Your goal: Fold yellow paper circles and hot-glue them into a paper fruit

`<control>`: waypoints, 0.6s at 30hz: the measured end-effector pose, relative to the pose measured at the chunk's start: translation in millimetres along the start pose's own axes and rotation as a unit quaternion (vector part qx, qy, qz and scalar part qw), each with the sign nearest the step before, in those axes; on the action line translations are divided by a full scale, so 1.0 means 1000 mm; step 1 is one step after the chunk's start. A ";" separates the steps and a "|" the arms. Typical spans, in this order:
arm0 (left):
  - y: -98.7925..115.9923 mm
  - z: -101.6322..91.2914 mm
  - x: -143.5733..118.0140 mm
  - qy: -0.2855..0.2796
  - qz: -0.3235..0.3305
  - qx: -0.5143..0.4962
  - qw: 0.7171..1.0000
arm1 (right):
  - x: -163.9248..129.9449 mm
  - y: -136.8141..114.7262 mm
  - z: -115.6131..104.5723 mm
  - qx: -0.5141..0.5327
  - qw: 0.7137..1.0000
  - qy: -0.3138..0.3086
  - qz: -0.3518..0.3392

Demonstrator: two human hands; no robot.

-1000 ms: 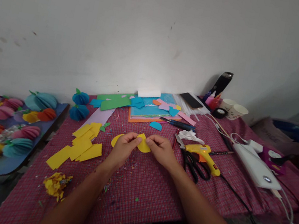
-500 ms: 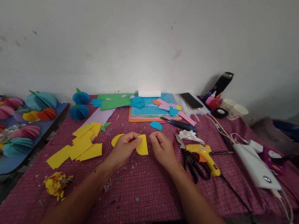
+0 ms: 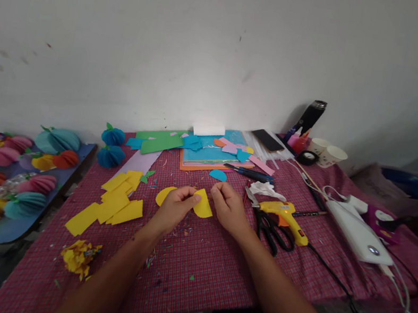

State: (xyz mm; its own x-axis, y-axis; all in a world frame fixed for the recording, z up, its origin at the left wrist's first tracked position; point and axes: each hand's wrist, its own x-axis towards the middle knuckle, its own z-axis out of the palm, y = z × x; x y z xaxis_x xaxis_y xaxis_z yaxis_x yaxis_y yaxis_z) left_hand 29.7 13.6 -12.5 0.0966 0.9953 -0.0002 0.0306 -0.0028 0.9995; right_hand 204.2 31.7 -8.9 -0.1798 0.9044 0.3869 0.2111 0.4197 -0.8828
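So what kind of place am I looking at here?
Probably a home craft table set against a plain wall: cut yellow paper pieces, a glue gun beside scissors, and finished paper flowers laid out at the left.

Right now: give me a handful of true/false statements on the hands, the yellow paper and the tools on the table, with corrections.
1. The left hand pinches the folded yellow paper piece. True.
2. The right hand grips the glue gun. False: it rests beside the paper; the glue gun lies untouched on the table.
3. The scissors lie beside the glue gun. True.
4. The yellow paper squares are stacked right of the scissors. False: they lie left of the left hand.
5. The tablecloth is plain white. False: red checked.
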 end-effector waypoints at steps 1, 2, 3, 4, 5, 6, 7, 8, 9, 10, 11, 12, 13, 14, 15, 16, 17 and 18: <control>0.000 0.000 0.000 0.000 -0.001 -0.001 1.000 | 0.000 0.001 0.000 -0.002 1.000 0.001 0.001; 0.001 0.000 0.000 0.000 -0.001 -0.002 1.000 | 0.001 0.001 0.001 -0.003 1.000 -0.002 0.003; 0.001 0.000 0.000 0.001 -0.001 -0.003 1.000 | 0.001 0.002 0.001 -0.003 1.000 -0.006 0.006; 0.001 0.001 -0.001 0.003 0.000 -0.006 1.000 | 0.001 0.003 0.001 -0.002 1.000 -0.011 0.008; 0.002 0.001 0.000 0.007 0.001 -0.011 1.000 | 0.001 0.003 0.002 0.000 1.000 -0.015 0.009; 0.002 0.001 0.000 0.013 0.000 -0.019 1.000 | 0.001 0.004 0.002 0.002 1.000 -0.017 0.009; 0.002 0.001 0.000 0.019 -0.002 -0.030 0.999 | 0.001 0.004 0.002 0.002 1.000 -0.019 0.009; 0.002 0.002 0.000 0.028 -0.005 -0.043 0.999 | 0.001 0.003 0.002 0.003 1.000 -0.022 0.009; 0.002 0.002 0.001 0.038 -0.008 -0.058 0.998 | 0.001 0.003 0.002 0.002 1.000 -0.027 0.009; 0.001 0.002 0.001 0.047 -0.010 -0.071 0.996 | 0.001 0.002 0.001 0.000 0.999 -0.033 0.010; 0.001 0.002 0.002 0.054 -0.011 -0.083 0.995 | 0.001 0.002 0.001 -0.003 0.999 -0.039 0.010; 0.000 0.002 0.002 0.060 -0.011 -0.092 0.994 | 0.001 0.001 0.001 -0.006 0.999 -0.044 0.010; -0.001 0.002 0.003 0.065 -0.010 -0.099 0.993 | 0.001 0.001 0.001 -0.009 0.999 -0.047 0.011; -0.002 0.002 0.003 0.070 -0.009 -0.103 0.992 | 0.000 0.001 0.001 -0.010 0.999 -0.048 0.013; -0.002 0.001 0.003 0.074 -0.007 -0.104 0.992 | 0.000 0.001 0.001 -0.011 0.999 -0.045 0.016; -0.003 0.001 0.003 0.079 -0.005 -0.105 0.991 | 0.000 0.002 0.001 -0.010 0.999 -0.039 0.018; -0.003 0.001 0.003 0.083 -0.004 -0.104 0.991 | 0.000 0.003 0.001 -0.009 0.999 -0.030 0.019; -0.003 0.001 0.003 0.085 -0.003 -0.104 0.991 | 0.000 0.004 0.001 -0.005 1.000 -0.018 0.019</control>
State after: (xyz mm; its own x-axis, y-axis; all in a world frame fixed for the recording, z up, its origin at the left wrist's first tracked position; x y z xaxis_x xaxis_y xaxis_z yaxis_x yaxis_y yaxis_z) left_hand 30.6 16.6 -15.8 -0.0719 0.9973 -0.0176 -0.1764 0.0047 0.9843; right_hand 203.8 33.3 -12.5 -0.2057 0.9168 0.3424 0.2287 0.3852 -0.8940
